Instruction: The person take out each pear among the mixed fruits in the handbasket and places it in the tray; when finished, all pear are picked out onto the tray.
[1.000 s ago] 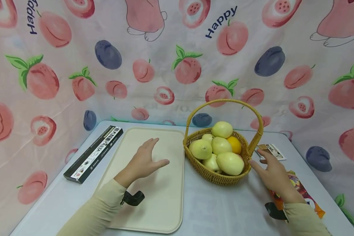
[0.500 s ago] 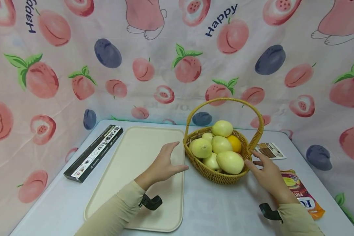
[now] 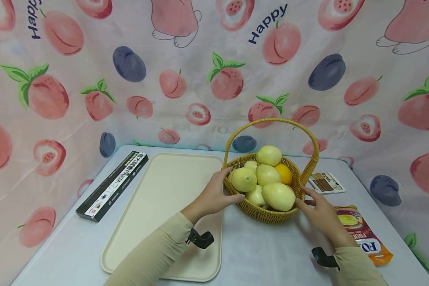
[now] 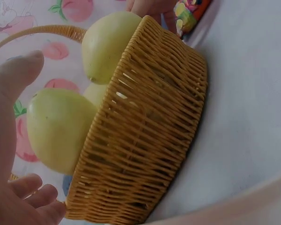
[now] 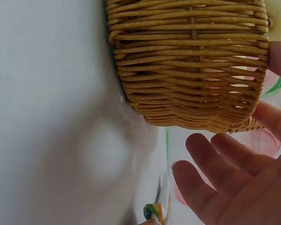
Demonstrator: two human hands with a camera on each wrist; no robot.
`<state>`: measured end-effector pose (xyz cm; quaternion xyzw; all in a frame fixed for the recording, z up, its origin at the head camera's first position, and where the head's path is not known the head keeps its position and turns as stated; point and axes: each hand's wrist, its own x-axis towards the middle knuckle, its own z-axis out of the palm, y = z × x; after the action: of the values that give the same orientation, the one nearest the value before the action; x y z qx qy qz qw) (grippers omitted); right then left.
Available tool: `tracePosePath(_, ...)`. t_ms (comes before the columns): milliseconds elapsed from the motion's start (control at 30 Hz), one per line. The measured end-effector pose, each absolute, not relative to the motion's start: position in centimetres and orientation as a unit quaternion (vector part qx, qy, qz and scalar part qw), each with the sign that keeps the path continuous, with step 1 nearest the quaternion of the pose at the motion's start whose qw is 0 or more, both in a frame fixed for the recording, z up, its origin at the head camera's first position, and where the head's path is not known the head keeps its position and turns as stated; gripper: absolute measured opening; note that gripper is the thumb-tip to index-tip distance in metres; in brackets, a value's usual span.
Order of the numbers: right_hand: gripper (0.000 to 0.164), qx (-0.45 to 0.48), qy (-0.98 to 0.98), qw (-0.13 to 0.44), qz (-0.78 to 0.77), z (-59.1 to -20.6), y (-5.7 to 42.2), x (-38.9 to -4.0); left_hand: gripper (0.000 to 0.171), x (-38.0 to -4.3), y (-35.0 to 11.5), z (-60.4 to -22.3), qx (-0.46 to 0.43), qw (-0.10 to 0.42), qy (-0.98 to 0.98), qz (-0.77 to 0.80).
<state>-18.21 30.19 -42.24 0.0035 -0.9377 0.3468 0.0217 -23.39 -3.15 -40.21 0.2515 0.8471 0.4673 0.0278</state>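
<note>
A woven wicker basket with a tall arched handle stands on the white table, right of centre. It holds several pale yellow-green fruits and one orange. My left hand is at the basket's left side, fingers spread, fingertips near the handle's base and thumb in front of the rim. On the opposite side, my right hand has its thumb and index finger right at the rim. In the right wrist view the other fingers extend loosely beside the wicker wall.
A beige tray lies left of the basket, partly under my left forearm. Beyond it is a black-and-white pasta box. To the right lie a small packet and a red-orange snack bag. Fruit-printed cloth hangs behind.
My left hand has moved right from over the tray to the basket's left side. My right hand has shifted slightly left, up to the rim. The basket has stayed in place.
</note>
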Motion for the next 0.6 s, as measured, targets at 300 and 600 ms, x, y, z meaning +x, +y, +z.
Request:
tracePosePath(300,0.077,-0.002,-0.929,-0.006,0.369,-43.0,30.5,-18.1,0.093,-24.0,-2.1,-40.1,0.242,0.042,0.839,0.485)
tracePosePath(600,0.08,0.003,-0.916,-0.025,0.401,-43.2,31.0,-18.4,0.093,-25.2,-1.4,-40.4,0.234,0.035,0.841,0.486)
